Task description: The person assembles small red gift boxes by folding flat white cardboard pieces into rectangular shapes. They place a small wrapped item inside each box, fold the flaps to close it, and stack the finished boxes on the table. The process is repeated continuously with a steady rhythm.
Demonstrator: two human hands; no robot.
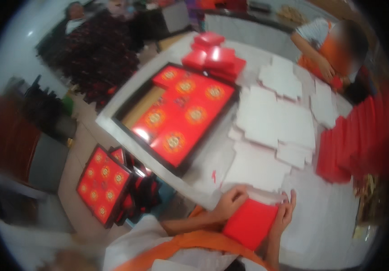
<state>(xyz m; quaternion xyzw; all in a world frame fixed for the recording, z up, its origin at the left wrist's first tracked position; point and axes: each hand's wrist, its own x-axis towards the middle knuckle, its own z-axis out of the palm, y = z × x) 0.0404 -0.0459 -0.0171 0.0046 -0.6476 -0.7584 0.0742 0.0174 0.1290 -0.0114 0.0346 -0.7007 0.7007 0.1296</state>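
Note:
Between my hands is a red cardboard box (251,223) close to my body, a pale flap standing along its far edge. My left hand (231,203) grips its upper left corner, thumb and fingers bent at the edge. On the right side my right hand (285,212) holds it, fingers curved up past the far corner. Just beyond lie overlapping white card blanks (257,167). Left of them is a large black-edged tray (192,160), mostly filled with red boxes bearing round gold patterns (196,115); its tan bottom shows at one side. Blur hides finer detail.
Red boxes (219,58) are piled behind the tray, and a row of red pieces (357,140) stands at the right edge. Filled trays (104,180) are stacked low at the left. A co-worker (325,54) in orange handles something red across the white table (321,226).

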